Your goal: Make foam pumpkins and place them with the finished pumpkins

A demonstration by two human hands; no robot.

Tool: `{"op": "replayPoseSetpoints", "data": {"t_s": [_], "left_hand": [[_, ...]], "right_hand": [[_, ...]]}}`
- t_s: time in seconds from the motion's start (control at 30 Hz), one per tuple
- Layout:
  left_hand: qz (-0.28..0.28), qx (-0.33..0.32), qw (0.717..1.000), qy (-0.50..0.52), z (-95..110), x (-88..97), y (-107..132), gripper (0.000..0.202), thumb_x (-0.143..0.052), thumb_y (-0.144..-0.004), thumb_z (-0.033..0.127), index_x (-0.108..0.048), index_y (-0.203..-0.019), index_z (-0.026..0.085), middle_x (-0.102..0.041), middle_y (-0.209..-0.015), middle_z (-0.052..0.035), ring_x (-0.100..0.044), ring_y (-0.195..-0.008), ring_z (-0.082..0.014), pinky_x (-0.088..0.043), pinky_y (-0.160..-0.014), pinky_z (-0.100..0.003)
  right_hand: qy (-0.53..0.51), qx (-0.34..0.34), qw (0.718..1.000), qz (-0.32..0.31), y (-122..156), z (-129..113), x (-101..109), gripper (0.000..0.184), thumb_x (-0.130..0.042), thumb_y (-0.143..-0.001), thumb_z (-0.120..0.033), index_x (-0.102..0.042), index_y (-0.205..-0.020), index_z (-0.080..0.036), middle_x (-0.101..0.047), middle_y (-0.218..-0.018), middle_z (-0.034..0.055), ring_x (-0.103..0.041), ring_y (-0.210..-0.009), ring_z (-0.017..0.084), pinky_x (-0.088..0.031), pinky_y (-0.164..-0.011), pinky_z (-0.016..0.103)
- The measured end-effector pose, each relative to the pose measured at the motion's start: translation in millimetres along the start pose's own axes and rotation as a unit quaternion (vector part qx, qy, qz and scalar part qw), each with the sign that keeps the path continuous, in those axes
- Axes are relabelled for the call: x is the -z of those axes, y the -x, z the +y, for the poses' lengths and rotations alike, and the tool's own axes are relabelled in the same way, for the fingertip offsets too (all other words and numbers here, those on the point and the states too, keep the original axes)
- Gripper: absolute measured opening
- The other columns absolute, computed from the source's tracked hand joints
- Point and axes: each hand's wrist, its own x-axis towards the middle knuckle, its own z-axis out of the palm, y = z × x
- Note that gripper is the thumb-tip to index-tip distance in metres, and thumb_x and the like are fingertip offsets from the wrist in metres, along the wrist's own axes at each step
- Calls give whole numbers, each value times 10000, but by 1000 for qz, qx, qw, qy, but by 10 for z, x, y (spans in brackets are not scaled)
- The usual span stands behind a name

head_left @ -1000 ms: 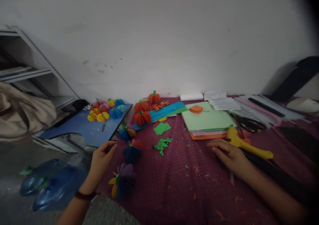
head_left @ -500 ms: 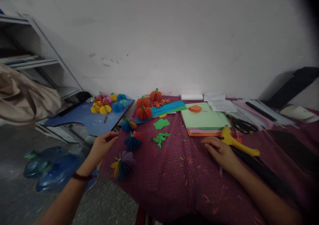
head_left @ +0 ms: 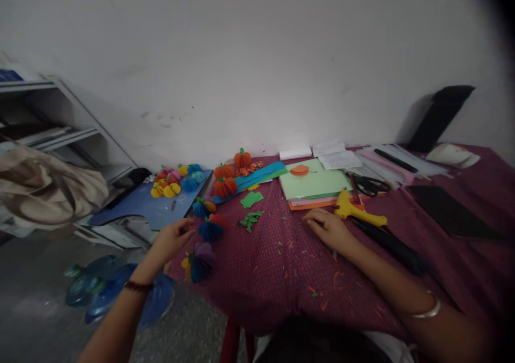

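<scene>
My left hand hovers at the table's left edge with its fingers loosely bent and apart, and nothing shows in it. Closest to it are a blue and red paper pumpkin and a purple, blue and yellow one. A third multicoloured paper pumpkin stands behind them. My right hand rests on the cloth with fingers stretched out, holding nothing. Just beyond it lie a yellow-headed tool and a stack of coloured paper. Small green paper cutouts lie between my hands.
Orange paper pumpkins stand behind blue paper strips. Black scissors lie beside the paper stack. Finished pumpkins sit on a blue side table. Water jugs are on the floor at left. Paper scraps litter the cloth.
The view has swung right and tilted up, so the table things appear shifted left. Both hands stay near the same spots on the table, still without anything in them.
</scene>
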Motion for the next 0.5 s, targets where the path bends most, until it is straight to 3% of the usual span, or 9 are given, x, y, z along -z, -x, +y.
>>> {"op": "replayPoseSetpoints", "data": {"t_s": [0.1, 0.2, 0.3, 0.5], "left_hand": [[-46, -1, 998, -51, -15, -81, -216, 253, -651, -621, 345, -719, -829, 220, -585, -524, 12, -529, -506, -181, -418, -522, -269], [-88, -23, 993, -73, -28, -153, -342, 98, -628, -592, 303, -676, -631, 227, -558, -496, 13, -508, -501, -170, -399, -518, -257], [-119, -36, 987, -97, -29, -180, -408, 137, -575, -592, 284, -576, -470, 221, -544, -499, 1, -500, -516, -164, -375, -525, -249], [-115, -33, 985, -126, -29, -61, -469, 107, -553, -585, 282, -587, -504, 222, -601, -598, -18, -541, -610, -175, -400, -601, -257]], "right_hand": [[-6, 10, 1000, 14, -9, -40, 18, 202, -468, -851, -197, -669, -861, -198, -691, -892, 66, -638, -850, 210, -503, -791, 355], [-10, 19, 999, 24, -21, -76, 51, 214, -456, -854, -181, -669, -857, -201, -692, -912, 61, -636, -870, 207, -496, -806, 350], [-7, 20, 999, 26, -25, -103, 74, 222, -452, -862, -181, -674, -861, -194, -694, -928, 69, -638, -884, 211, -489, -814, 349], [-10, 39, 999, 25, -17, -117, 66, 217, -456, -864, -169, -671, -859, -196, -686, -908, 67, -630, -874, 207, -484, -798, 337]]}}
